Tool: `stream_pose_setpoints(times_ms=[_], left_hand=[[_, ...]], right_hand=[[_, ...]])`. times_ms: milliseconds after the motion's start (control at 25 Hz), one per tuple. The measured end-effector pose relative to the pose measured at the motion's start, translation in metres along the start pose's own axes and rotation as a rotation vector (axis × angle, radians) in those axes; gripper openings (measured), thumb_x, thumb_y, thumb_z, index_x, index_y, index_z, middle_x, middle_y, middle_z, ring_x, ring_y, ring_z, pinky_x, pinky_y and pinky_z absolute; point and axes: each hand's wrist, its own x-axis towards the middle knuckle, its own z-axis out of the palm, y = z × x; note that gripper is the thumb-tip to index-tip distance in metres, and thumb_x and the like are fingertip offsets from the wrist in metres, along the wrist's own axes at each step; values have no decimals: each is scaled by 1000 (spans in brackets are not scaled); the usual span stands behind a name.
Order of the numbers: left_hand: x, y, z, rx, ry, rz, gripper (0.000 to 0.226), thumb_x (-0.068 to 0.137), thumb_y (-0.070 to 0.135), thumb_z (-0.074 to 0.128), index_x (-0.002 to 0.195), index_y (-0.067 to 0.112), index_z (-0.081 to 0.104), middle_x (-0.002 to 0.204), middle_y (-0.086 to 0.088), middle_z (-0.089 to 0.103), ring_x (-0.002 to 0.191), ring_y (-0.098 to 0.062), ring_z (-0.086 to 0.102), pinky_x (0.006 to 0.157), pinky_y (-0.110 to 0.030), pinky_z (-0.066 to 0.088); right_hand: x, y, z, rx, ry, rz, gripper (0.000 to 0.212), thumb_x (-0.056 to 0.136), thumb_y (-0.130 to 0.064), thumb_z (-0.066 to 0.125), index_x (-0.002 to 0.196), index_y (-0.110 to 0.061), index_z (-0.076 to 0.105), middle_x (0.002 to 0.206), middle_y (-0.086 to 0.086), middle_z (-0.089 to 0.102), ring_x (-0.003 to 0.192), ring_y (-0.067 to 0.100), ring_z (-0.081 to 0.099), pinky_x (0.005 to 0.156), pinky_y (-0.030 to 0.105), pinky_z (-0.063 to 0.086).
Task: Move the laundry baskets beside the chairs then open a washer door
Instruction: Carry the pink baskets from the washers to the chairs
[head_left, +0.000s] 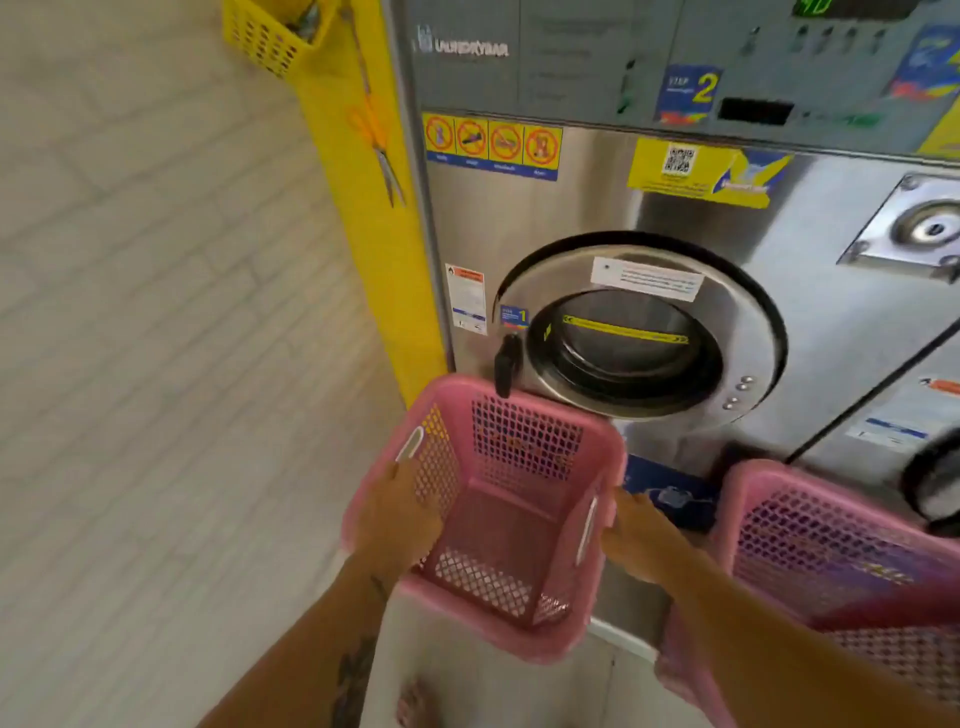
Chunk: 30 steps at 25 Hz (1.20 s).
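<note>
An empty pink laundry basket (498, 525) hangs off the floor in front of a steel washer. My left hand (400, 514) grips its left rim and my right hand (636, 540) grips its right rim. A second pink basket (831, 551) stands at the lower right, partly behind my right forearm. The washer's round door (639, 327) is shut, with a black handle (506, 364) on its left side just above the held basket. No chairs are in view.
A yellow panel (374, 234) with orange-handled scissors (382, 150) stands left of the washer. A yellow basket (270, 31) sits at the top left. Pale tiled floor (156, 338) spreads to the left. A second machine (914, 415) adjoins on the right.
</note>
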Motion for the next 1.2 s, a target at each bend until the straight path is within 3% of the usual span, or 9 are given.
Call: stream_pose_setpoints(times_ms=[120, 280, 480, 600, 680, 760, 920, 1080, 1200], left_hand=[[42, -27, 14, 107, -57, 2, 75, 77, 32, 52, 146, 43, 25, 127, -1, 49, 113, -31, 53, 92, -45, 50], [94, -64, 40, 198, -144, -2, 75, 72, 38, 59, 141, 23, 31, 139, -7, 43, 121, -33, 46, 97, -49, 46], [150, -102, 75, 224, -215, 36, 82, 76, 30, 61, 148, 20, 22, 154, -11, 25, 138, -35, 30, 106, -50, 39], [162, -122, 92, 266, -254, 102, 85, 76, 18, 65, 148, 14, 20, 151, -12, 27, 126, -39, 42, 93, -51, 49], [167, -132, 97, 266, -221, 143, 82, 73, 10, 69, 143, 15, 26, 140, -11, 38, 107, -39, 54, 76, -50, 55], [169, -137, 94, 227, -210, 172, 79, 71, 7, 70, 141, 17, 35, 134, -11, 45, 96, -40, 60, 69, -48, 54], [147, -142, 81, 173, -218, 161, 69, 75, 13, 67, 138, 25, 42, 128, -5, 54, 93, -33, 64, 73, -42, 56], [87, -139, 67, 149, -170, 58, 34, 94, 46, 41, 125, 35, 49, 112, -1, 64, 89, -28, 65, 77, -39, 55], [17, -140, 58, 105, -102, -35, 35, 96, 50, 36, 122, 35, 52, 109, 0, 66, 92, -29, 65, 81, -40, 52]], right_hand=[[31, 1, 22, -12, 43, 87, 59, 84, -21, 51, 141, -15, 36, 130, 14, 56, 117, 36, 55, 94, 48, 49], [61, 5, 63, 46, 105, 193, 49, 89, -23, 51, 136, -24, 35, 135, 8, 50, 123, 33, 50, 98, 53, 49], [88, -3, 98, 252, 252, 341, 77, 83, -8, 50, 144, -37, 12, 142, 19, 41, 116, 45, 56, 80, 58, 57], [93, -3, 116, 244, 354, 383, 89, 82, -3, 52, 146, -42, 4, 142, 20, 39, 106, 48, 59, 73, 58, 57], [93, -2, 122, 198, 368, 402, 98, 81, -4, 59, 147, -43, -2, 142, 19, 39, 102, 47, 62, 70, 55, 57], [92, -2, 120, 164, 343, 426, 103, 80, -7, 64, 148, -41, -5, 139, 20, 41, 102, 47, 62, 74, 58, 57], [66, -4, 109, 182, 297, 390, 106, 75, 0, 66, 149, -38, 0, 130, 21, 48, 101, 43, 63, 73, 56, 59], [16, 3, 113, 220, 203, 350, 107, 72, 7, 62, 151, -32, 2, 132, 22, 49, 104, 40, 62, 73, 49, 60], [-31, 17, 129, 188, 165, 288, 98, 73, 4, 54, 152, -26, 5, 126, 23, 53, 102, 42, 62, 78, 54, 57]])
